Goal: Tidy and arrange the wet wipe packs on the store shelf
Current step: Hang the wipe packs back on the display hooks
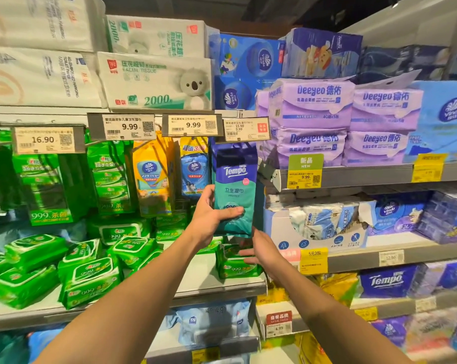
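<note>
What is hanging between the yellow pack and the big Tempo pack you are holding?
In the head view, a blue Vinda wet wipe pack hangs between the yellow Vinda pack and the Tempo wet wipe pack, which the left hand grips.

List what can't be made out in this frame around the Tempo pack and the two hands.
Head view only:
- Tempo pack: top hidden in shadow behind the price tag; hook unseen.
- Left hand: its fingers behind the pack are hidden.
- Right hand: contact with the pack's bottom edge unclear.
- Small print on the tag: too small.
</note>
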